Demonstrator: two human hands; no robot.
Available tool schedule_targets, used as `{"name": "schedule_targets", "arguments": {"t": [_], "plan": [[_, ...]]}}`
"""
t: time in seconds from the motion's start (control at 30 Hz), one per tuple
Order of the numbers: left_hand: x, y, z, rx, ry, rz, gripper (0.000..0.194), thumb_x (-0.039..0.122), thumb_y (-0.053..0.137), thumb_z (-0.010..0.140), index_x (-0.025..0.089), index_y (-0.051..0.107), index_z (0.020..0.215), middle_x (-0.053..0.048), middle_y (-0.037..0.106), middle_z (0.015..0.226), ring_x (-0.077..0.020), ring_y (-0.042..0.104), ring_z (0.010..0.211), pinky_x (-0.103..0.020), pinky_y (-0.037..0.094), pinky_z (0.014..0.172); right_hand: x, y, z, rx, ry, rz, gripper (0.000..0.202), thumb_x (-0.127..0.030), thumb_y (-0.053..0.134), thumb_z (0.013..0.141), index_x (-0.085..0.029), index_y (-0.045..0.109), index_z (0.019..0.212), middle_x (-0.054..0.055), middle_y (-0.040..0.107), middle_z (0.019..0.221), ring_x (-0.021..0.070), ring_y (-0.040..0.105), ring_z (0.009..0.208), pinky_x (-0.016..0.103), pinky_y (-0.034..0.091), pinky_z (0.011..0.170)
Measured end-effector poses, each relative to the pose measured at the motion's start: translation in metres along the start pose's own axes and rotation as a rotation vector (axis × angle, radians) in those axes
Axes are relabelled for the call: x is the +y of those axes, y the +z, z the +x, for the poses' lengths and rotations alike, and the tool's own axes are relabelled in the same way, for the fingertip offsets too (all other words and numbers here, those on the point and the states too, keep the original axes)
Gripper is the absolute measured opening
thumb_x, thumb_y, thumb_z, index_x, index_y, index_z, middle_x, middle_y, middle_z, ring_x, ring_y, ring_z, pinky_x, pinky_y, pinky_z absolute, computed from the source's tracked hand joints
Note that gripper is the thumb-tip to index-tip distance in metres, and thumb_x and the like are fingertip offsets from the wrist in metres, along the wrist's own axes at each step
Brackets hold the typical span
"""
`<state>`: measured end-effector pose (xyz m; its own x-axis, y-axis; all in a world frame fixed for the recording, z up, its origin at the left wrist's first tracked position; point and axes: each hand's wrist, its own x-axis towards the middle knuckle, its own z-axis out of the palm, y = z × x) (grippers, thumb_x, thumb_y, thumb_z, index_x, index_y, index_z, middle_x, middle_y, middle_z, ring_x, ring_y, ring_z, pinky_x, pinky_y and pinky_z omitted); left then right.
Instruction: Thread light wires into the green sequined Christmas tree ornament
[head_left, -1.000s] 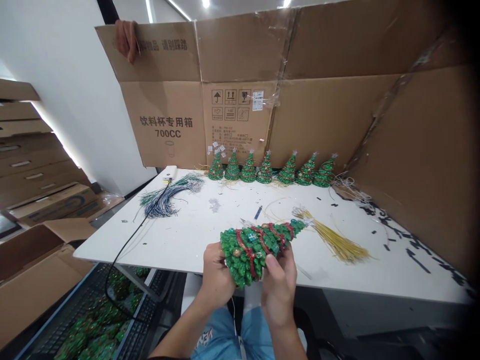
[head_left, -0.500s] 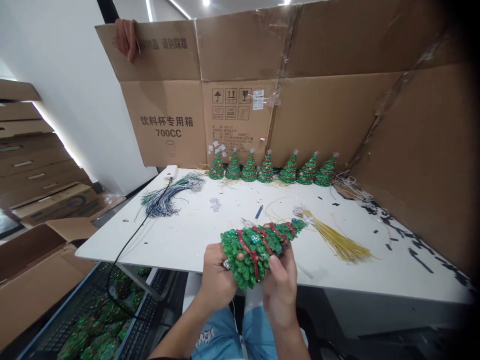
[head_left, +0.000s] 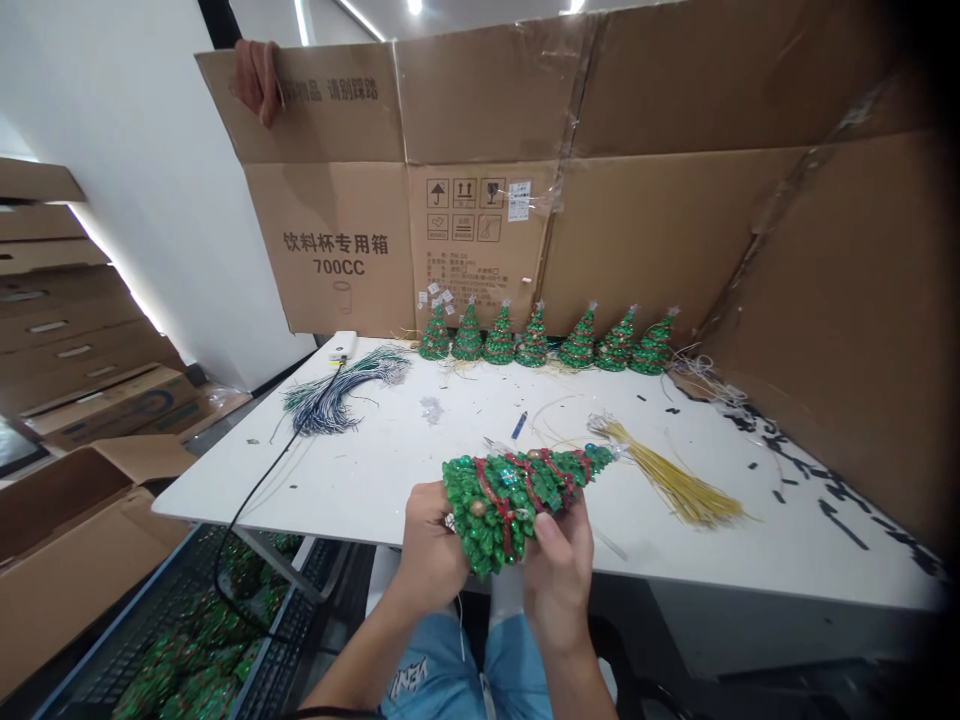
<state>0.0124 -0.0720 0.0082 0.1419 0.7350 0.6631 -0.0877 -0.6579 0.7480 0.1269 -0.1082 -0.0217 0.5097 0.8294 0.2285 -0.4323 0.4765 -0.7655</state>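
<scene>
A small green decorative Christmas tree point(head_left: 517, 500), wound with red garland and dotted with baubles, lies tilted on its side above the table's front edge, its tip to the right. My right hand point(head_left: 559, 560) grips it from below, thumb pressed on the front and fingers behind. My left hand point(head_left: 431, 545) is closed against the tree's wide base; its fingertips are hidden there, and what they pinch cannot be made out. A thin pale cord point(head_left: 460, 625) hangs beneath the left hand. Just past the tip lies a bundle of yellow strings point(head_left: 675, 475).
Several finished-looking small trees point(head_left: 577, 340) stand along the cardboard wall point(head_left: 480, 110). Dark and green strings point(head_left: 330, 395) and a white power bank point(head_left: 343, 345) with a black cable lie left. A blue pen-like tool point(head_left: 519, 425) lies mid-table. A crate point(head_left: 187, 640) below holds more trees.
The tree and both hands stay nearly in place, with the base tipped slightly. The pale cord below my left hand hangs a little further left. The whole view has shifted very slightly.
</scene>
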Motion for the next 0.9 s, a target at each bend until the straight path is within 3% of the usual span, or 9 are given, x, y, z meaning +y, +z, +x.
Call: {"name": "schedule_targets", "arguments": {"t": [0.27, 0.5, 0.67, 0.77, 0.9], "plan": [[-0.005, -0.002, 0.0, -0.074, -0.016, -0.034, 0.037, 0.043, 0.071, 0.092, 0.017, 0.075, 0.066, -0.002, 0.066, 0.061, -0.0131, 0.052, 0.057, -0.025, 0.045, 0.06, 0.001, -0.002, 0.004, 0.008, 0.007, -0.008, 0.057, -0.039, 0.077, 0.083, -0.031, 0.061, 0.137, 0.008, 0.068, 0.135, 0.0311, 0.063, 0.128, 0.053, 0.042, 0.115], [-0.007, 0.0, -0.002, 0.05, 0.0, 0.027, 0.029, 0.031, 0.08, 0.084, 0.017, 0.072, 0.06, 0.004, 0.056, 0.054, -0.0098, 0.044, 0.053, -0.022, 0.042, 0.056, -0.005, 0.002, 0.008, -0.012, 0.025, -0.013, 0.06, -0.04, 0.08, 0.082, -0.027, 0.061, 0.137, 0.009, 0.068, 0.136, 0.0317, 0.059, 0.132, 0.053, 0.038, 0.118], [-0.008, 0.001, -0.003, 0.116, -0.098, 0.07, 0.017, 0.028, 0.075, 0.087, 0.017, 0.079, 0.075, 0.0, 0.07, 0.068, -0.0123, 0.052, 0.06, -0.023, 0.045, 0.059, -0.022, 0.008, 0.008, -0.027, 0.061, -0.193, 0.051, -0.043, 0.079, 0.084, -0.023, 0.065, 0.129, 0.011, 0.072, 0.129, 0.031, 0.065, 0.123, 0.049, 0.043, 0.113], [-0.004, -0.002, 0.001, 0.049, -0.094, 0.098, 0.019, 0.029, 0.073, 0.089, 0.017, 0.08, 0.077, -0.002, 0.073, 0.074, -0.0148, 0.058, 0.065, -0.025, 0.05, 0.066, -0.027, 0.008, 0.008, -0.023, 0.097, -0.179, 0.051, -0.042, 0.079, 0.085, -0.024, 0.064, 0.13, 0.011, 0.072, 0.128, 0.0309, 0.065, 0.123, 0.049, 0.044, 0.112], [0.002, -0.013, 0.009, -0.128, -0.14, 0.086, 0.021, 0.03, 0.071, 0.092, 0.016, 0.08, 0.079, -0.005, 0.073, 0.075, -0.0154, 0.057, 0.066, -0.025, 0.05, 0.066, -0.026, 0.008, 0.01, -0.022, 0.12, -0.084, 0.054, -0.04, 0.08, 0.083, -0.025, 0.063, 0.132, 0.011, 0.07, 0.133, 0.0315, 0.061, 0.131, 0.051, 0.043, 0.115]]}}
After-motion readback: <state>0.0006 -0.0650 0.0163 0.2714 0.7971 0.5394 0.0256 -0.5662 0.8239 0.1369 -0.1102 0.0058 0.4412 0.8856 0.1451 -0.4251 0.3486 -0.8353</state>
